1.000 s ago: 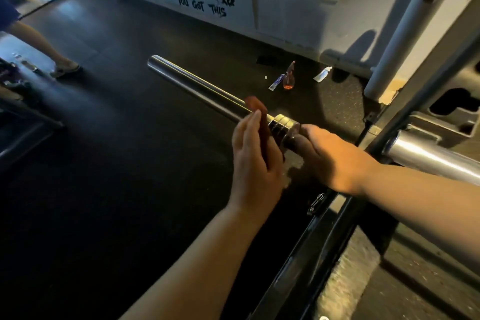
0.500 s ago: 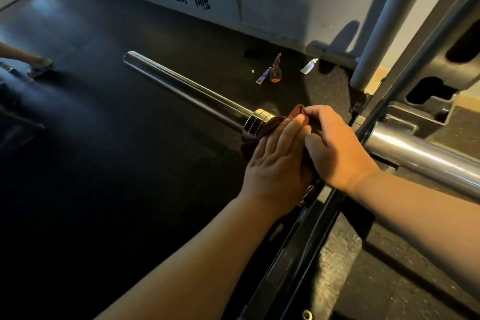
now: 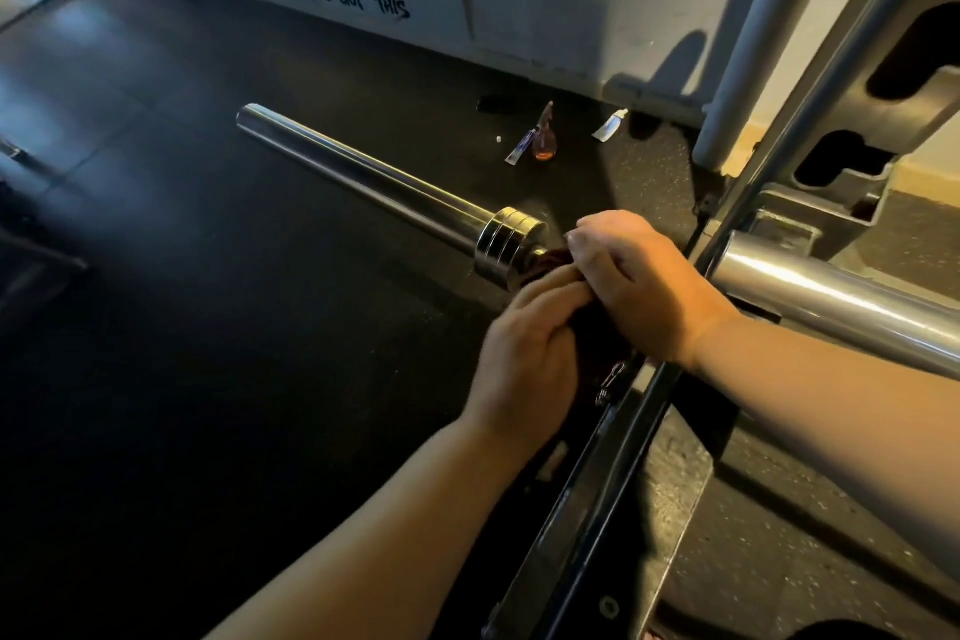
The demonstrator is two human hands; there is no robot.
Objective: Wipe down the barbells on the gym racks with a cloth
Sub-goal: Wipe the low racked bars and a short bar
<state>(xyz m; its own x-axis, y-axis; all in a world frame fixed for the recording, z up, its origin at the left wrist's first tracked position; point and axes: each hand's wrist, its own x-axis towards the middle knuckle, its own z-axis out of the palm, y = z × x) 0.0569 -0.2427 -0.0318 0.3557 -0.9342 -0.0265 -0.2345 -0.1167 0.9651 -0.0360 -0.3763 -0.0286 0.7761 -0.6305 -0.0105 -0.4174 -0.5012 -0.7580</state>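
- My left hand (image 3: 524,348) curls its fingers round the cloth (image 3: 551,261) (dark red) on the barbell (image 3: 363,177).
- My right hand (image 3: 641,286) grips the barbell too.
- The bottle (image 3: 544,143) holds amber liquid.

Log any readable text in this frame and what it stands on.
"YOU GOT THIS": black hand lettering on the white wall panel.
"不如现在开始": brush characters above it on the same panel, as best I can read.
Blue tube and white tube on the floor: print too small to read.
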